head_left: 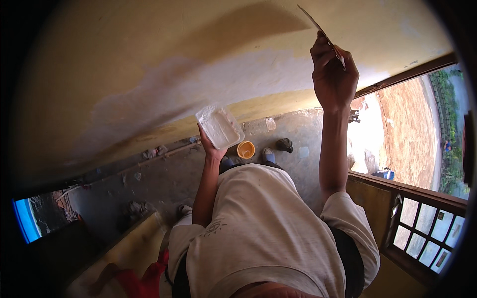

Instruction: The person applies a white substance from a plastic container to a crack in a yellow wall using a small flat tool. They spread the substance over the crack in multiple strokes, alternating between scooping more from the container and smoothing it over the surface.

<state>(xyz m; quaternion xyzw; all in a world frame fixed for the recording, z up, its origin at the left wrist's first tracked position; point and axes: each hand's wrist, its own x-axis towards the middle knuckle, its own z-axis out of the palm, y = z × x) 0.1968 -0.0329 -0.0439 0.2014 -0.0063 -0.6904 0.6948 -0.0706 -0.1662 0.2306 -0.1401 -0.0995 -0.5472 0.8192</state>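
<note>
My left hand (211, 148) grips a clear rectangular plastic tub (220, 127) by its near side. White paste coats the inside of the tub. Raised high in front of the wall, my right hand (335, 74) is closed around a thin flat scraper (315, 22), seen nearly edge-on. Whether its blade touches the wall, I cannot tell. The yellow wall (149, 30) carries a broad whitish smeared patch (144, 94), and a shadow falls across its upper part.
On the grey floor (293, 174) a small orange bucket (246, 149) stands near my feet, with a dark bag (284, 145) beside it. An opening at the right shows bare ground outside. A paned window (425, 231) is at lower right. Someone in red clothing (144, 283) is at lower left.
</note>
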